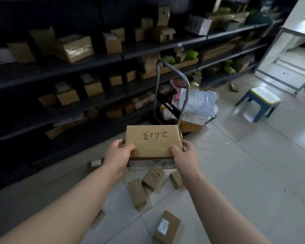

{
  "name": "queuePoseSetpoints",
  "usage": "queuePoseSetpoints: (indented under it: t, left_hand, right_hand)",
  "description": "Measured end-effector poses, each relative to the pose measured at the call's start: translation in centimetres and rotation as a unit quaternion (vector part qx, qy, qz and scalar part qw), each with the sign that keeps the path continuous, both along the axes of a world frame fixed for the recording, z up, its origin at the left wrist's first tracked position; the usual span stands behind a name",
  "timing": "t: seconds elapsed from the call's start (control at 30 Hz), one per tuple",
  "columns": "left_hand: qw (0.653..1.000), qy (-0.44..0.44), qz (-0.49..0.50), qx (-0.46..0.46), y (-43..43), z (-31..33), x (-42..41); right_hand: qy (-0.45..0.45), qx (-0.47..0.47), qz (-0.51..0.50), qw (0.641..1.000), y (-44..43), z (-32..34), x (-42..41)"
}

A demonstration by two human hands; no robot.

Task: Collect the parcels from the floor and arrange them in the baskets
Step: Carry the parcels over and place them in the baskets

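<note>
shelves (69, 71): dark, loaded with brown boxes
cart (183, 106): metal handle, bags piled, beyond the box
box (152, 141): handwritten digits on top, held above floor
left hand (119, 154): grasping box's left edge
right hand (182, 154): grasping right edge
floor parcels (136, 192): scattered below box

Both bare forearms reach forward from the near edge and converge toward the middle. The left hand (119, 154) grips the left side of a cardboard box (152, 141), with the thumb laid on its top and the fingers (118, 142) curled round the edge. The right hand (184, 154) mirrors it on the right side, thumb on top, fingers wrapped round the side.
</note>
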State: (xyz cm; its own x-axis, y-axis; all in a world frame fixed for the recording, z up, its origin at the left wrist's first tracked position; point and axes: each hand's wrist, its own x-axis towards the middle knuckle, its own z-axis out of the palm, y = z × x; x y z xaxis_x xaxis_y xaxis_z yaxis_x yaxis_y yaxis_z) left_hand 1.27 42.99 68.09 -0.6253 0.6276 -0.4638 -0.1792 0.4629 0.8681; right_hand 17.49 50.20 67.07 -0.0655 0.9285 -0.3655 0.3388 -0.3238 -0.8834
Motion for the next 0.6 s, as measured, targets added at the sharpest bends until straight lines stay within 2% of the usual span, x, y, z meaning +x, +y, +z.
queuePoseSetpoints:
  t: [0.13, 0.3, 0.47, 0.6]
  left_hand:
    - [0.996, 0.015, 0.071, 0.049, -6.4, 5.5, -4.5]
    - [0.982, 0.028, 0.176, 0.067, -16.2, 11.3, -11.5]
    - [0.955, 0.043, 0.282, 0.084, -29.7, 15.4, -19.4]
    - [0.928, 0.061, 0.356, 0.090, -41.6, 17.3, -25.0]
  right_hand:
    - [0.017, 0.024, 0.074, 0.997, -3.6, 5.7, -5.8]
    - [0.042, 0.055, 0.178, 0.982, -10.4, 10.9, -15.1]
    - [0.056, 0.075, 0.293, 0.951, -20.9, 15.2, -26.5]
    - [0.087, 0.052, 0.363, 0.926, -31.8, 17.5, -34.8]
